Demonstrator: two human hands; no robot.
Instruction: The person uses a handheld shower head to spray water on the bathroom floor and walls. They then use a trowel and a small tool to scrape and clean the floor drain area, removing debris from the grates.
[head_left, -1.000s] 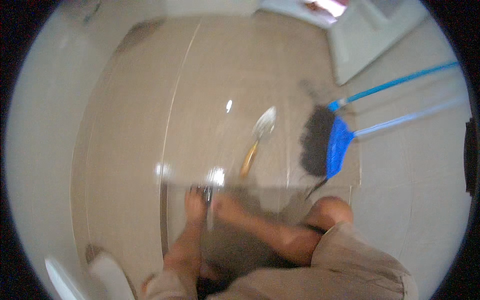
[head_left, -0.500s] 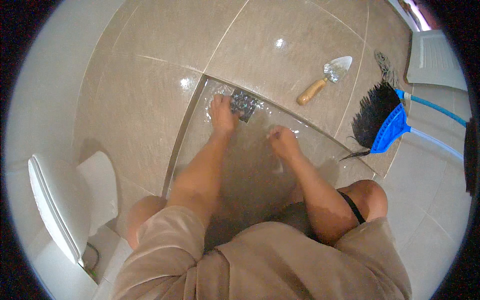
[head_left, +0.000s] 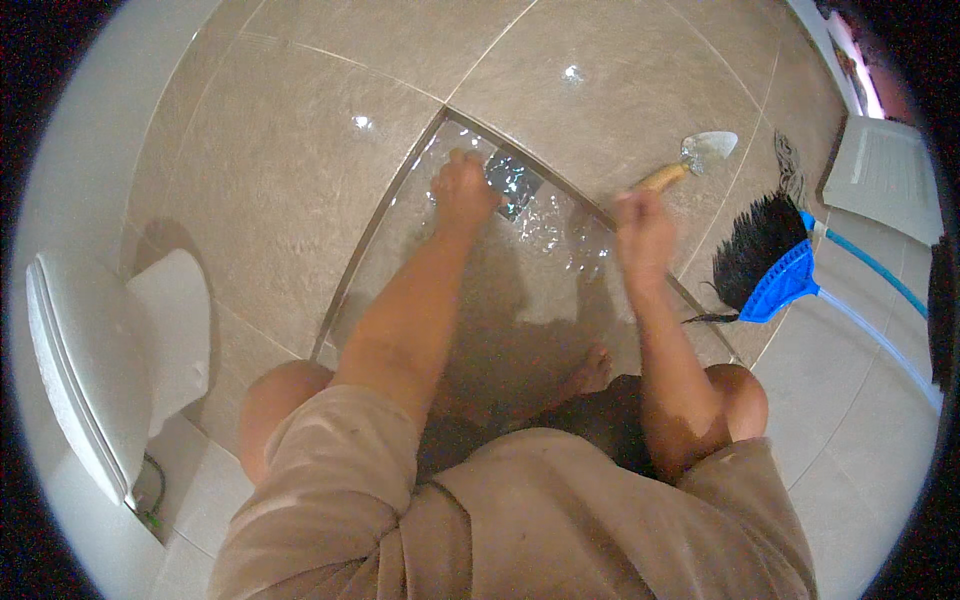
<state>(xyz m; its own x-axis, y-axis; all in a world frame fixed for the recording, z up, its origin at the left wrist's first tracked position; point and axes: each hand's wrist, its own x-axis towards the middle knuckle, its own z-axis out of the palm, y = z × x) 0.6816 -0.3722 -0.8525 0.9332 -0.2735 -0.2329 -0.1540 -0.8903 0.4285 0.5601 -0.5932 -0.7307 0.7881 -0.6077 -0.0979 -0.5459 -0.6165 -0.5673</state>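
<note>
A dark square plate [head_left: 515, 188], perhaps a drain cover, lies under rippling water in the far corner of a sunken tiled area [head_left: 545, 265]. At its left edge rests my left hand [head_left: 464, 195], fingers apart and the thumb against or very near the plate. Farther right, a pointed trowel [head_left: 708, 150] with a wooden handle lies on the raised tile beyond the ledge. My right hand [head_left: 645, 238] is curled at the near end of that handle and hides it; motion blurs the fingers.
The ledge [head_left: 385, 210] of the sunken area runs on both sides of my arms. A blue broom [head_left: 780, 280] with black bristles lies at right, beside a grey mop [head_left: 788, 168] and a pale panel [head_left: 885, 175]. A white toilet [head_left: 100, 370] stands at left.
My right hand has left the water and moved right to the trowel's handle. The trowel has turned slightly. My left hand stays beside the dark plate. The whole view has shifted a little.
</note>
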